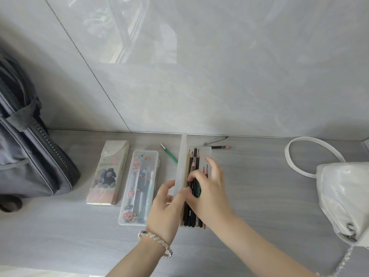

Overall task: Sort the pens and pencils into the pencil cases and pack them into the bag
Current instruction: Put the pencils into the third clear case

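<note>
An open clear plastic pencil case (207, 151) lies mid-table with several pencils (192, 162) inside; its lid (182, 160) stands upright on the left side. My left hand (166, 206) holds the lid's near end. My right hand (207, 188) lies over the pencils, fingers spread and touching them. To the left lies a shut clear case (139, 184) with pens, and a cardboard case (108, 172) with a teddy picture. A green pen (168, 153) and two loose pencils (221, 146) lie behind the open case. The dark grey bag (30, 148) stands at far left.
A white handbag (343, 200) with a strap loop and chain sits at the right edge of the grey table. A tiled wall rises right behind the table.
</note>
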Action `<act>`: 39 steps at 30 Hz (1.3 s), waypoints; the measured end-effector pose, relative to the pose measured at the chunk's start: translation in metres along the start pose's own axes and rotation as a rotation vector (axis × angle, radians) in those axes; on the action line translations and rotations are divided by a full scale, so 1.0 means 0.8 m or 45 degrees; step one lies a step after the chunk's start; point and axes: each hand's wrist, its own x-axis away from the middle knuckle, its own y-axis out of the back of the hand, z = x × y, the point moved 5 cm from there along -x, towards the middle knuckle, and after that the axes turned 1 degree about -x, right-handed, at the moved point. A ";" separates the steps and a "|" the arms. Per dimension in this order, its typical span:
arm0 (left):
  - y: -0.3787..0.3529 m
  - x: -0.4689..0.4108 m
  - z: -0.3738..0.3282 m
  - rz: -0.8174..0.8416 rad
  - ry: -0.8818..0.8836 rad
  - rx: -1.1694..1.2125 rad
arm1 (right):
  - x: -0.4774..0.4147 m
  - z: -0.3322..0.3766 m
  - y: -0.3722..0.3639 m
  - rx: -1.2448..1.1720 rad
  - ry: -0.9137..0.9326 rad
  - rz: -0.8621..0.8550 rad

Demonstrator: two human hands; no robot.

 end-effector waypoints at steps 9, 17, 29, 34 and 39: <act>0.001 -0.006 0.002 0.003 0.068 -0.013 | -0.003 -0.020 0.004 -0.057 0.075 0.021; 0.008 -0.027 -0.001 -0.072 0.104 0.099 | -0.039 -0.024 0.015 -0.185 0.120 0.122; 0.031 -0.062 -0.008 -0.125 0.137 0.174 | -0.198 -0.116 0.011 1.157 0.172 0.491; 0.035 -0.063 -0.007 -0.124 0.161 0.147 | -0.190 -0.119 -0.003 1.275 0.143 0.659; 0.034 -0.055 -0.005 -0.069 0.148 0.102 | -0.166 -0.115 0.008 0.947 -0.009 0.624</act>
